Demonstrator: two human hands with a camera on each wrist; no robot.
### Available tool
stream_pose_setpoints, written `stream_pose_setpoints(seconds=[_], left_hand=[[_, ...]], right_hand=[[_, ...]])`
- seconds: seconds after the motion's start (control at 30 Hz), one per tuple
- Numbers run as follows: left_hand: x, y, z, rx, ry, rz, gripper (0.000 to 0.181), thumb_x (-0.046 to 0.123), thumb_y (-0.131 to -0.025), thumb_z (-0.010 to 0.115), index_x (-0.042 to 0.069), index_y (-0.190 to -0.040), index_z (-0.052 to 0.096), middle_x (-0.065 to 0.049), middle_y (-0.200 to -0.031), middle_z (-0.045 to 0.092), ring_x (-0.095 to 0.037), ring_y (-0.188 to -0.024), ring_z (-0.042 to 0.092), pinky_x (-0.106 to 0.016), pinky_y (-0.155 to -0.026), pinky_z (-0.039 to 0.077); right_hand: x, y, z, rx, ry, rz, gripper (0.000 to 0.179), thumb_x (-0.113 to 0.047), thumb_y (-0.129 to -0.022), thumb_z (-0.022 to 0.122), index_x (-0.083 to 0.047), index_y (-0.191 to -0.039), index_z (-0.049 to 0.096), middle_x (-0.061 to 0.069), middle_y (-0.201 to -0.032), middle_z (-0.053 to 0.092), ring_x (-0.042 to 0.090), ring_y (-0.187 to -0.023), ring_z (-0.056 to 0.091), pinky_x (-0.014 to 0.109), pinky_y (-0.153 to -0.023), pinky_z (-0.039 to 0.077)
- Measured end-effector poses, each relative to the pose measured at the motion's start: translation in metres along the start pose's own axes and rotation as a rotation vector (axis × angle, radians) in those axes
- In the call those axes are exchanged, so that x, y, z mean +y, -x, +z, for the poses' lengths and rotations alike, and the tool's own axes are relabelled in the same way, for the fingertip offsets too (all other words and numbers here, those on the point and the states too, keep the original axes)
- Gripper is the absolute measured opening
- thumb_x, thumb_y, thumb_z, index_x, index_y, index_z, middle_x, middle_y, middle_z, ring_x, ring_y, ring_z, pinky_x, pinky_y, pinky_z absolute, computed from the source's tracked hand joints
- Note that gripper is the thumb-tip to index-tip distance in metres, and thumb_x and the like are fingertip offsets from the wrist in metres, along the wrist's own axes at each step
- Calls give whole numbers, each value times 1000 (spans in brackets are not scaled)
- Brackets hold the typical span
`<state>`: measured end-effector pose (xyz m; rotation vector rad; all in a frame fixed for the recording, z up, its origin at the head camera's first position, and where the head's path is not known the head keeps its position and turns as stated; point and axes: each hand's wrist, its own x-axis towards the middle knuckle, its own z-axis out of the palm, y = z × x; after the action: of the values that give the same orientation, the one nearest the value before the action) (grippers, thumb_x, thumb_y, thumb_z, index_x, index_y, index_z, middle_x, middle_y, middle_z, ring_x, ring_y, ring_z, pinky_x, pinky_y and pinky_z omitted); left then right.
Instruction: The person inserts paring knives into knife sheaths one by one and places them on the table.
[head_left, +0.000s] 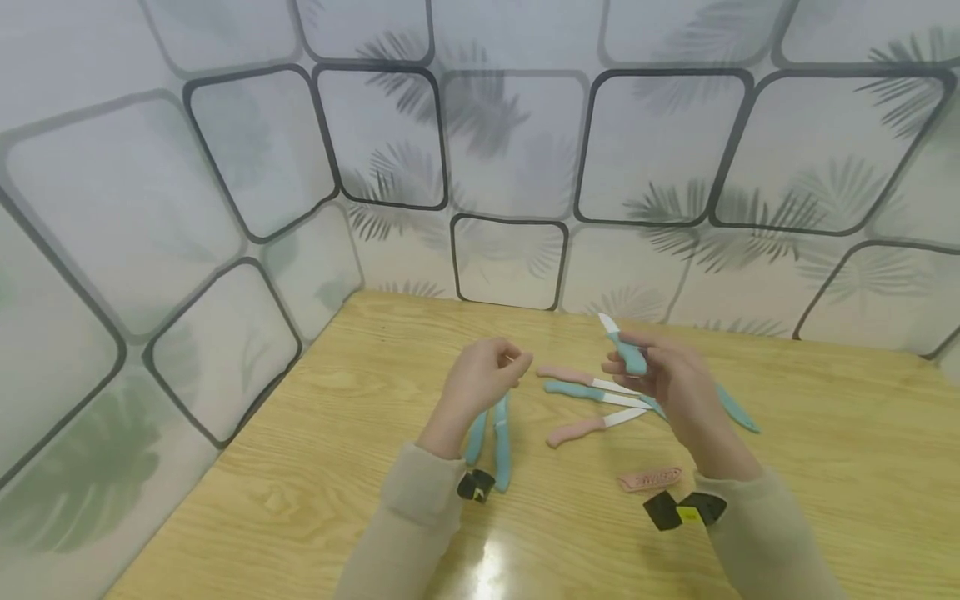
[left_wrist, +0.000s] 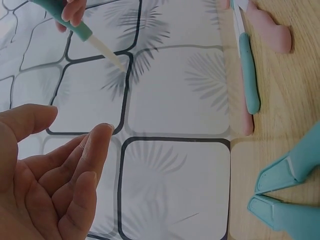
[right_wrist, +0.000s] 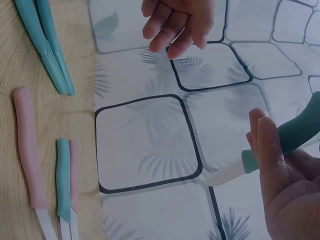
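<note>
My right hand (head_left: pixel 682 383) grips a small paring knife (head_left: pixel 633 358) by its teal handle, raised above the table. Its white blade points up and to the left in the head view, bare of any sheath. In the right wrist view, the fingers (right_wrist: pixel 270 150) wrap the teal handle. My left hand (head_left: pixel 483 379) hovers to the left, holding nothing, its fingers loosely bent and the thumb apart from them in the left wrist view. Below it lie two teal knives (head_left: pixel 502 454) in teal sheaths (left_wrist: pixel 275 177), their tips close together.
Between the hands lie a pink-handled knife (head_left: pixel 576 432), a teal-handled knife (head_left: pixel 573 390) and another pink-handled knife (head_left: pixel 566 374), white blades pointing right. A pink sheath (head_left: pixel 651 479) is near the right wrist. A teal piece (head_left: pixel 738 410) lies beyond the right hand. A patterned wall covering (head_left: pixel 510 258) borders the wooden table (head_left: pixel 262 500).
</note>
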<state>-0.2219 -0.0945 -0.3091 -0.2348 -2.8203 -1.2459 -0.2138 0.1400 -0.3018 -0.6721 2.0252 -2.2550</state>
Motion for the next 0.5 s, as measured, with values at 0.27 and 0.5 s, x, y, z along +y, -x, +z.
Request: stream_pose_setpoints(seconds=[0.27, 0.5], left_hand=[[-1, -1, 0, 0, -14, 6, 32, 34, -89, 51, 5, -101, 61, 2, -74, 61, -9, -63, 56, -24, -56, 46], [-2, 0, 0, -3, -15, -1, 33, 34, -89, 51, 5, -101, 61, 1, -75, 62, -9, -62, 56, -24, -55, 46]], right_hand=[[8, 9, -7, 103, 270, 58, 32, -20, -90, 53, 3, -112, 52, 1, -97, 62, 12, -82, 62, 25, -69, 51], [11, 14, -16, 112, 267, 54, 24, -16, -89, 54, -2, -109, 50, -6, -94, 63, 10, -82, 62, 23, -68, 50]])
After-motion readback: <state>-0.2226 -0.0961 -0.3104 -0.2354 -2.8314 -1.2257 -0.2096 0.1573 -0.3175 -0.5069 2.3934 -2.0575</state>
